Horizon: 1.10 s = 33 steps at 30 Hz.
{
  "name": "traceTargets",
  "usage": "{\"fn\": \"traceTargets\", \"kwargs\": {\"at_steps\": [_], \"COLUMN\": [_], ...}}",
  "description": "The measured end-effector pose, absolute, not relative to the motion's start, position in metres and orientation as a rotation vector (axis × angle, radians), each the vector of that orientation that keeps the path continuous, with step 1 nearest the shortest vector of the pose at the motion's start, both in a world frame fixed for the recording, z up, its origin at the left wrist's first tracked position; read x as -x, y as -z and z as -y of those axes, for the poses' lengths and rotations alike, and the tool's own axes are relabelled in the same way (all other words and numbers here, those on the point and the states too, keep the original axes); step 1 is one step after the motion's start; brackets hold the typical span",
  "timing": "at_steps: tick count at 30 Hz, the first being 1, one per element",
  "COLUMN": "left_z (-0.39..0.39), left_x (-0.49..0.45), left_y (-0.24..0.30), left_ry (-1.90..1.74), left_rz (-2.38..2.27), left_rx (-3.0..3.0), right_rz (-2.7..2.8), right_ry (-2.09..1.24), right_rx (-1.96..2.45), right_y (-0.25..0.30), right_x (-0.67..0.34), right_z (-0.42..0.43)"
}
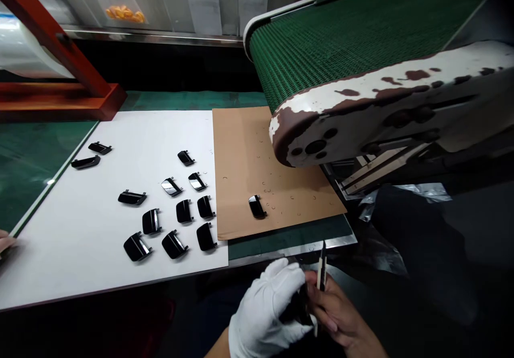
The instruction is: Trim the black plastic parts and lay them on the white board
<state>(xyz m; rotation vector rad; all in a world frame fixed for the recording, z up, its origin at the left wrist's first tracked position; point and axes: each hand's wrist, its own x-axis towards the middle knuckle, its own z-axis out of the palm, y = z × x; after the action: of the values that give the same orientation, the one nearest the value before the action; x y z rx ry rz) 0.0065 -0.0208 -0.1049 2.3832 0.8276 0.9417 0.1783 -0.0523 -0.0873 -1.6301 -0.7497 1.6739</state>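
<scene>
My left hand (pixel 267 307) wears a white glove and is closed around a small black plastic part (pixel 297 309) below the table's front edge. My bare right hand (pixel 341 312) is closed on a thin knife-like tool (pixel 321 269) whose tip points up beside that part. Several glossy black plastic parts (pixel 172 208) lie spread on a white sheet (pixel 80 240). One more black part (pixel 256 206) lies alone on a brown cardboard sheet (pixel 249 149).
A green conveyor belt (pixel 361 31) with a worn white end housing (pixel 385 106) overhangs the cardboard on the right. A red frame (pixel 60 80) stands at the back left. Another person's fingertip (pixel 5 240) shows at the left edge.
</scene>
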Motion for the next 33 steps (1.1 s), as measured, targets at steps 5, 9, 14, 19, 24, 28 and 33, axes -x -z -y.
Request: {"fn": "traceTargets", "kwargs": {"at_steps": [5,9,14,19,24,28,33], "left_z": [0.010,0.020,0.021,0.007,-0.005,-0.009,-0.008], "left_x": [-0.010,-0.022,-0.026,-0.018,-0.012,-0.010,-0.009], "left_y": [0.100,0.101,0.086,0.060,0.045,0.045,0.050], "left_ry": [-0.691,-0.485,-0.287,-0.409,-0.599,-0.611,-0.679], "left_rz": [-0.979,-1.146,-1.178,-0.991,-0.932,-1.040,-1.088], "left_rx": [-2.450,-2.411,-2.335,-2.115,-2.018,-2.012,-2.108], "right_rz": [1.046,1.294,1.440,0.941,0.995,1.077,1.220], "right_ry": [-1.330,-1.030,-0.733,0.006,-0.142,-0.459,-1.030], "right_rx": [1.866,2.030,2.204,2.864,2.850,2.623,1.998], "right_y": [0.066,0.064,0.058,0.019,0.007,0.024,0.037], "right_x": [-0.183,-0.164,-0.194,-0.311,-0.368,-0.313,-0.209], "right_z": [0.042,0.060,0.078,0.045,0.019,0.033,0.054]}}
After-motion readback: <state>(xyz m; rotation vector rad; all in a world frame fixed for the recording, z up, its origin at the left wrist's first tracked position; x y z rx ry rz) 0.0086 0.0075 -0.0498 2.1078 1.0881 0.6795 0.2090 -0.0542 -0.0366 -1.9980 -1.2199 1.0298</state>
